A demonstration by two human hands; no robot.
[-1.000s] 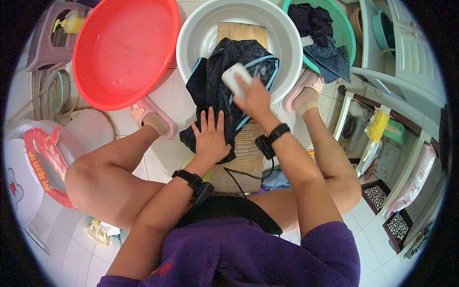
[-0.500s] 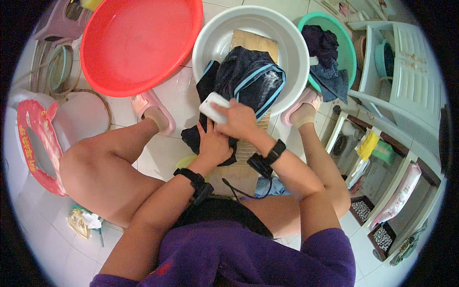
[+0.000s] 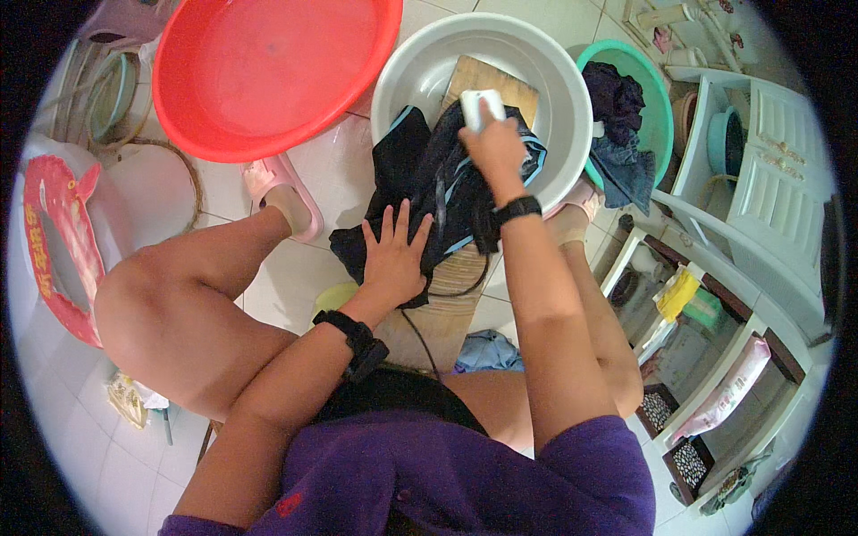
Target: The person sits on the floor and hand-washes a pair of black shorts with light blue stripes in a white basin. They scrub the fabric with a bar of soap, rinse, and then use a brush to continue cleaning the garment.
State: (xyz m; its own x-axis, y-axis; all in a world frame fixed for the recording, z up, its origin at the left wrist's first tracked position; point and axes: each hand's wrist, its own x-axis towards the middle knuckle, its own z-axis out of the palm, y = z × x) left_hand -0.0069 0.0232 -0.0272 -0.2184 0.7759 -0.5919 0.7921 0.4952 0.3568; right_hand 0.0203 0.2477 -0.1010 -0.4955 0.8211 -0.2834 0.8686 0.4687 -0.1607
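A wet black garment (image 3: 401,170) with light blue trim is spread over a wooden washboard (image 3: 514,87), which leans in a white basin (image 3: 572,121). My right hand (image 3: 497,147) grips what looks like a white scrub brush (image 3: 483,105) from above, at the garment's far end; its underside is hidden. My left hand (image 3: 395,255) lies on the near part of the garment, fingers spread and pressing it against the board. Pale suds streak the cloth between the hands.
A big red basin (image 3: 273,67) stands at the far left. At the far right, a green basin (image 3: 661,98) holds dark clothes and denim (image 3: 626,170). White shelving (image 3: 715,259) lines the right side. Blue cloth (image 3: 490,350) lies beside the washboard's near end.
My right hand has slid the white brush away from me, up the garment toward its far end. My left hand has flattened, its fingers spreading on the cloth. The whole view has shifted slightly.
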